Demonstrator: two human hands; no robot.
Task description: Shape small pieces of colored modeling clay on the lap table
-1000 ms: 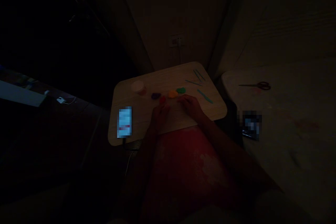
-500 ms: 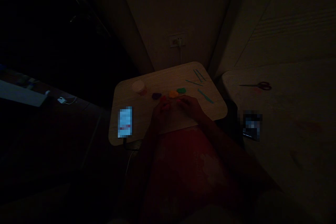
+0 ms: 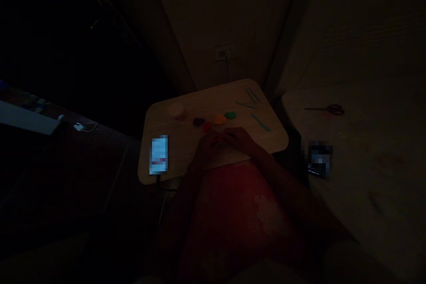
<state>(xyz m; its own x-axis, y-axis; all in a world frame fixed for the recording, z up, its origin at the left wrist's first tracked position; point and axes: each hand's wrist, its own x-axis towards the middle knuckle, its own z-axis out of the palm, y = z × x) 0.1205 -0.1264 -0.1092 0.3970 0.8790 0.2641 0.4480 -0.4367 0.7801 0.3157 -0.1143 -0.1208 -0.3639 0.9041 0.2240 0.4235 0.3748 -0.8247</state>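
The light is dim. My left hand (image 3: 210, 143) and my right hand (image 3: 237, 138) are close together over the near part of a small wooden table (image 3: 186, 146). The fingers of both are curled in toward each other, and what they hold, if anything, is hidden. Just beyond my left fingertips lies a red lump of modelling clay (image 3: 207, 127). Beside it sit a dark purple lump (image 3: 199, 122), an orange lump (image 3: 220, 120) and a green lump (image 3: 230, 115).
Several thin teal modelling tools (image 3: 260, 122) lie at the table's right. A tub (image 3: 176, 110) stands back left, and a lit phone (image 3: 159, 155) lies front left. Scissors (image 3: 329, 109) rest on the surface to the right. A wall socket (image 3: 225, 52) is behind.
My hands have drawn closer together and slightly nearer to me. The red lump by my left fingers is now uncovered on the table; red bits seen at both hands' fingers no longer show.
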